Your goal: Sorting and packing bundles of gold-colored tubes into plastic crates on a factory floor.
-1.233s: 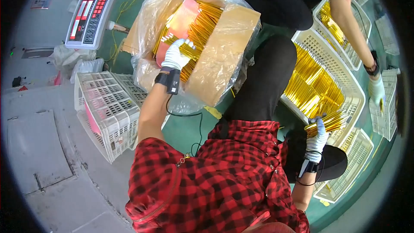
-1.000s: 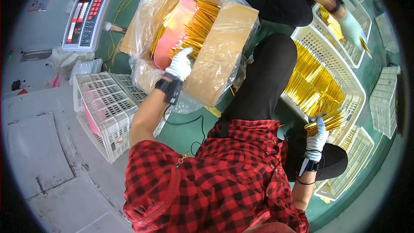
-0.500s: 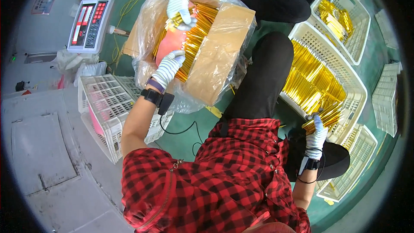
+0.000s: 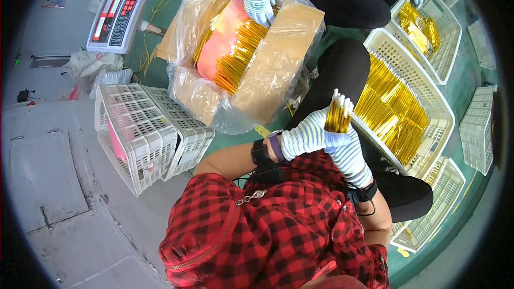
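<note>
A bundle of thin gold sticks with white tips [image 4: 339, 112] stands upright over my lap, gripped between both gloved hands. My left hand [image 4: 306, 136] closes round its left side. Below and to the right, my right hand [image 4: 348, 158] is wrapped about the lower part, and the two hands touch. The bottom of the bundle is hidden in the gloves. To my right, a white plastic crate [image 4: 447, 115] holds many similar gold sticks [image 4: 393, 115]. Ahead on the left, more sticks [image 4: 238, 59] lie with a pink sheet [image 4: 211, 56] in a plastic-lined cardboard box [image 4: 281, 53].
Another person's gloved hand [image 4: 258, 0] reaches into the box. That person's dark-trousered leg [image 4: 348, 2] is beyond my knee. A digital scale [image 4: 116, 18] stands far left, above stacked white crates [image 4: 136, 144]. A second crate of gold sticks [image 4: 420, 27] sits far right.
My left hand has left the box and come to the bundle. My right hand has carried the bundle from the crate to my lap. The other person's hand has shifted right in the box.
</note>
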Action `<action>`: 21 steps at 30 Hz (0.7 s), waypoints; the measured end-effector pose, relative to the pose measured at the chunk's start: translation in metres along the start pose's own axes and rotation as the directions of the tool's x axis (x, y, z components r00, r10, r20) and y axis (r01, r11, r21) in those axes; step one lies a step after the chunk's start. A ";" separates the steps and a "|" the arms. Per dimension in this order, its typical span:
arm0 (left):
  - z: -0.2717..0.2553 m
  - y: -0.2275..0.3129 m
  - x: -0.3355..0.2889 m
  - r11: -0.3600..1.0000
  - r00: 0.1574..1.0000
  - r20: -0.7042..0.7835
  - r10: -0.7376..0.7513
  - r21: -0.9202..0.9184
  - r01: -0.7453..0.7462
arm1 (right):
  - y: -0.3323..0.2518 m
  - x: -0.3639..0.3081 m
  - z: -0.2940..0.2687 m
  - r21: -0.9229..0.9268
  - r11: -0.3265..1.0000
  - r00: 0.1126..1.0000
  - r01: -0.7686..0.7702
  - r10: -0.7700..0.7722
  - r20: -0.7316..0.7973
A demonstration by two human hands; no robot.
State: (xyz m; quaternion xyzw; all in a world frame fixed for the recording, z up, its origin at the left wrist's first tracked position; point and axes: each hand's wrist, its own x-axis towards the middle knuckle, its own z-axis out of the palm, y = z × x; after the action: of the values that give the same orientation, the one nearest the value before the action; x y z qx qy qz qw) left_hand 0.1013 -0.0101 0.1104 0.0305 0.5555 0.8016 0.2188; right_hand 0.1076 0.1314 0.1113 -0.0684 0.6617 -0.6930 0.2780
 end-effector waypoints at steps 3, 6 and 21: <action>0.001 -0.001 -0.005 0.999 0.999 -0.038 0.015 0.043 -0.013 | 0.031 0.008 0.002 -0.449 0.869 0.977 0.207 -0.157 0.147; 0.004 0.009 -0.011 0.998 0.993 -0.105 0.059 0.022 -0.057 | 0.018 0.005 0.008 0.280 0.955 0.967 -0.101 0.028 0.254; -0.098 0.108 -0.024 0.979 0.937 -0.287 0.200 0.101 -0.178 | 0.005 -0.020 -0.010 0.085 0.982 0.967 -0.168 0.147 0.207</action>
State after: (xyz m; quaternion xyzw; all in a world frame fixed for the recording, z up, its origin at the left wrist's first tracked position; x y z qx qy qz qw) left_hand 0.0605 -0.1365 0.1753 -0.0284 0.6054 0.7936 0.0538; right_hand 0.1212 0.1503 0.1112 -0.0706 0.5974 -0.6911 0.4006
